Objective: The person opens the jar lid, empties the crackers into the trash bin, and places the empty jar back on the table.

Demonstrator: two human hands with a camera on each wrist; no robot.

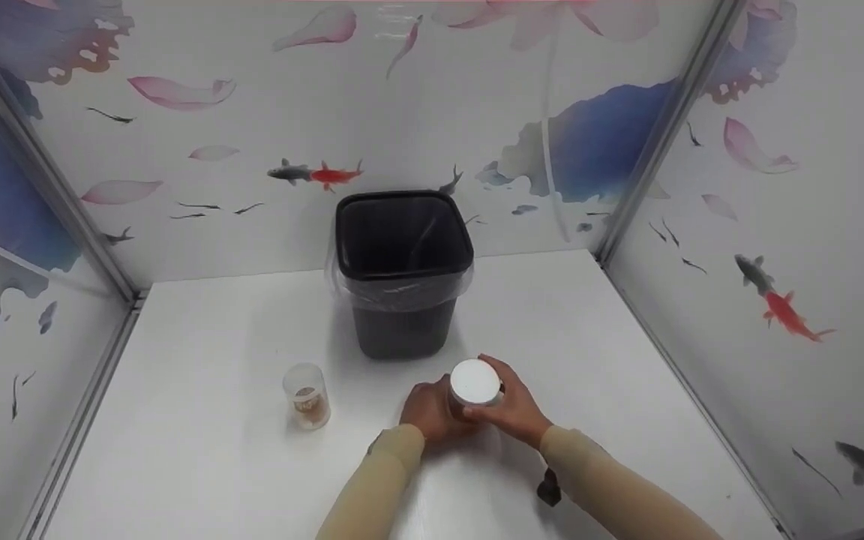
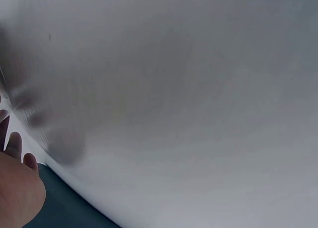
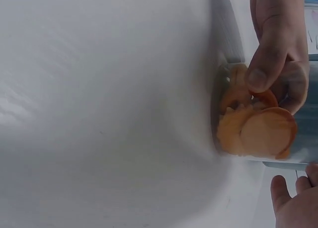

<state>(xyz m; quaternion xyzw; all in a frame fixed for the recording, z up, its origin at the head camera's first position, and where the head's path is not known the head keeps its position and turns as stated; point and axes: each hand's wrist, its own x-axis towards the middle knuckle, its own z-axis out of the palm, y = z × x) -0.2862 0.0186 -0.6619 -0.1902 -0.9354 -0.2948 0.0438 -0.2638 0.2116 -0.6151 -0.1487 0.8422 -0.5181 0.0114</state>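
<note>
In the head view, both hands are around a clear jar with a white lid (image 1: 475, 382) near the front of the table. My left hand (image 1: 432, 411) grips the jar's body from the left. The fingers and thumb of my right hand (image 1: 518, 409) curl around the lid from the right. Through the wall of the jar (image 3: 233, 133), the right wrist view shows round, orange-brown pieces like biscuits; the left thumb presses against it. Only part of a hand (image 2: 20, 188) shows at the left wrist view's lower left, with the jar out of sight.
Behind the hands stands a black bin (image 1: 406, 322) lined with a clear plastic bag (image 1: 402, 292). To the left is a clear container (image 1: 308, 397) with something brown inside. Patterned panels (image 1: 417, 112) enclose the white table (image 1: 199, 360) at the back and sides.
</note>
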